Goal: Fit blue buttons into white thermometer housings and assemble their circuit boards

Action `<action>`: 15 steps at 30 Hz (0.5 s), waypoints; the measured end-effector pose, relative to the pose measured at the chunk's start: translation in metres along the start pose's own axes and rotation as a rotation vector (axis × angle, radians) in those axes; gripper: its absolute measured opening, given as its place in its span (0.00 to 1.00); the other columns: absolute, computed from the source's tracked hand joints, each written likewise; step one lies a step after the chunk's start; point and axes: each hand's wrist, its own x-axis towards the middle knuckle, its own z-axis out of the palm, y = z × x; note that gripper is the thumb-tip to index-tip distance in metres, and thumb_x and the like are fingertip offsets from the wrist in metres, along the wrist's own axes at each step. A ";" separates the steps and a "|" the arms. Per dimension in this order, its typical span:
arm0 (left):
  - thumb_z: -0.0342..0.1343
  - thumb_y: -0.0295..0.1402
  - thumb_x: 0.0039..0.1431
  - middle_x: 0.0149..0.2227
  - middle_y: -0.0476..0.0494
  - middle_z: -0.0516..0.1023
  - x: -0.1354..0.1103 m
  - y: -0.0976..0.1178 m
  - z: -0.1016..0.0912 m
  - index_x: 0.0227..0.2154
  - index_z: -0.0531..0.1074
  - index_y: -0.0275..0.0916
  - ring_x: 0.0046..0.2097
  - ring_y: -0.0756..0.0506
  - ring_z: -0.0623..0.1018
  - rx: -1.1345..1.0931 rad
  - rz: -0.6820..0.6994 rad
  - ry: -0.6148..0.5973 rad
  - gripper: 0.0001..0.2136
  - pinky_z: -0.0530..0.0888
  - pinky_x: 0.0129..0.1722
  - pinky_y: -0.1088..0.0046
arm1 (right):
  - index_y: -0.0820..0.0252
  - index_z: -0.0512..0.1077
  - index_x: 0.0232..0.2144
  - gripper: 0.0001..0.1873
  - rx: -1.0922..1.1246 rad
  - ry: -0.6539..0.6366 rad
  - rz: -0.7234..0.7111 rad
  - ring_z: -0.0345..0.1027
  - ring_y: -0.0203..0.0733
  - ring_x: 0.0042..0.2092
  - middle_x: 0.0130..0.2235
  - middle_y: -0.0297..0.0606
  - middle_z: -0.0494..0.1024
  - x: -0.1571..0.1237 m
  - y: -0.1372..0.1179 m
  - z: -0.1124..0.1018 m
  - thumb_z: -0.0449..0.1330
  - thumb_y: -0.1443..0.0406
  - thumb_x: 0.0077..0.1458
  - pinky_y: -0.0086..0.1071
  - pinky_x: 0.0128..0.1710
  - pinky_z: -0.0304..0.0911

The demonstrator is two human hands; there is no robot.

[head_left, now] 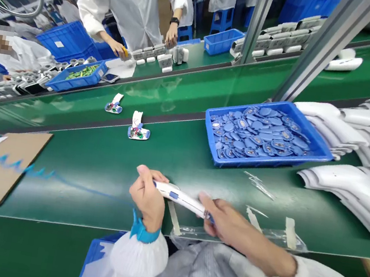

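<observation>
Both my hands hold one white plastic housing [180, 198] with a small blue button, low over the near green bench. My left hand [147, 195] is closed round its left end. My right hand [219, 219] pinches its right end, where a blue part shows. A blue wrist strap [142, 232] circles my left wrist. Just beyond my right hand stands a blue tray [317, 145] filled with several small blue parts [259, 134].
Stacks of white shells [349, 183] lie at the right. Strips of tape [291, 232] stick to the bench edge. A cardboard sheet [1, 165] lies at the left. Two open assemblies [138, 130] sit on the belt. Across it, a person in white works beside blue bins [78, 76].
</observation>
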 end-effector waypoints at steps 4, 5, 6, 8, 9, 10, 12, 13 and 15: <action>0.52 0.47 0.69 0.17 0.49 0.65 0.016 -0.007 0.020 0.15 0.64 0.40 0.23 0.50 0.66 0.308 0.170 -0.027 0.27 0.64 0.28 0.71 | 0.55 0.72 0.49 0.21 -0.730 0.192 -0.404 0.74 0.47 0.30 0.30 0.41 0.80 -0.003 -0.008 0.022 0.46 0.52 0.70 0.34 0.27 0.53; 0.52 0.45 0.69 0.16 0.50 0.64 0.019 -0.008 0.024 0.14 0.63 0.40 0.22 0.50 0.65 0.364 0.207 -0.028 0.27 0.62 0.27 0.71 | 0.56 0.72 0.49 0.21 -0.887 0.246 -0.437 0.75 0.50 0.29 0.29 0.42 0.80 -0.002 -0.009 0.029 0.43 0.55 0.71 0.35 0.26 0.52; 0.51 0.43 0.68 0.16 0.50 0.62 0.022 -0.008 0.027 0.13 0.62 0.40 0.22 0.50 0.63 0.403 0.240 -0.026 0.26 0.61 0.27 0.70 | 0.58 0.73 0.48 0.23 -1.005 0.278 -0.442 0.76 0.52 0.28 0.28 0.43 0.80 0.000 -0.009 0.036 0.41 0.56 0.72 0.36 0.25 0.51; 0.49 0.40 0.69 0.16 0.49 0.61 0.027 -0.008 0.031 0.13 0.61 0.40 0.22 0.50 0.62 0.448 0.281 -0.046 0.26 0.60 0.27 0.70 | 0.59 0.73 0.46 0.24 -1.114 0.347 -0.421 0.77 0.56 0.27 0.27 0.44 0.80 0.005 -0.010 0.047 0.39 0.58 0.72 0.38 0.23 0.52; 0.47 0.40 0.69 0.16 0.49 0.61 0.028 -0.007 0.030 0.13 0.60 0.40 0.22 0.50 0.62 0.459 0.291 -0.063 0.26 0.60 0.28 0.69 | 0.59 0.74 0.46 0.23 -1.123 0.378 -0.421 0.77 0.57 0.26 0.27 0.44 0.80 0.007 -0.011 0.050 0.40 0.58 0.72 0.38 0.22 0.54; 0.46 0.40 0.69 0.17 0.49 0.61 0.029 -0.006 0.027 0.13 0.60 0.40 0.23 0.50 0.62 0.473 0.299 -0.099 0.26 0.60 0.28 0.69 | 0.59 0.74 0.45 0.22 -1.110 0.396 -0.436 0.77 0.57 0.26 0.26 0.42 0.80 0.009 -0.010 0.051 0.42 0.58 0.71 0.39 0.22 0.56; 0.46 0.43 0.68 0.20 0.48 0.64 0.034 -0.005 0.014 0.15 0.62 0.39 0.25 0.49 0.64 0.515 0.315 -0.239 0.25 0.60 0.31 0.69 | 0.57 0.75 0.43 0.19 -1.011 0.425 -0.530 0.76 0.54 0.25 0.25 0.38 0.80 0.011 -0.007 0.045 0.46 0.57 0.70 0.38 0.22 0.61; 0.48 0.45 0.66 0.21 0.48 0.65 0.038 -0.004 0.006 0.16 0.63 0.39 0.26 0.49 0.64 0.542 0.323 -0.322 0.24 0.60 0.31 0.69 | 0.56 0.76 0.43 0.18 -0.924 0.468 -0.597 0.76 0.51 0.24 0.25 0.37 0.80 0.011 -0.004 0.039 0.48 0.57 0.70 0.37 0.22 0.63; 0.53 0.46 0.62 0.20 0.49 0.64 0.056 0.000 -0.009 0.16 0.63 0.39 0.25 0.50 0.63 0.604 0.318 -0.434 0.22 0.59 0.30 0.69 | 0.55 0.76 0.45 0.18 -0.710 0.603 -0.735 0.76 0.43 0.24 0.29 0.35 0.82 0.010 0.006 0.022 0.50 0.54 0.69 0.32 0.23 0.67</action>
